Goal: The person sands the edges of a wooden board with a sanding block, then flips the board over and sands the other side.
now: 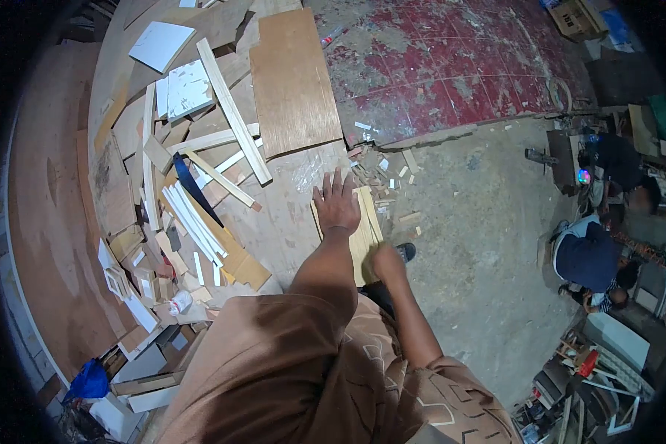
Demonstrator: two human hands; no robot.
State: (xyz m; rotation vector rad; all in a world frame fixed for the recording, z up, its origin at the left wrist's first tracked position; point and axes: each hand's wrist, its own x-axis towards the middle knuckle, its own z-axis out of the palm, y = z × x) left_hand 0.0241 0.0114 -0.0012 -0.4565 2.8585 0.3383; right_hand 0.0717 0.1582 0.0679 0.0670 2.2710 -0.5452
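My left hand (338, 201) lies flat with its fingers spread, on the far end of some pale wooden boards (360, 244) at the edge of the work surface. A narrow wooden strip (369, 211) runs along the boards' right side. Beside their near right edge, my right hand (387, 263) is curled closed; whatever is in its fingers is hidden from above. My brown patterned clothing covers the lower part of the view.
Left of my hands lie white strips (192, 222), long wooden battens (233, 111) and a brown plywood panel (294, 81). Offcuts (405, 175) litter the concrete floor (481, 244). Two people (588, 255) crouch at the far right. A blue bag (90, 379) sits lower left.
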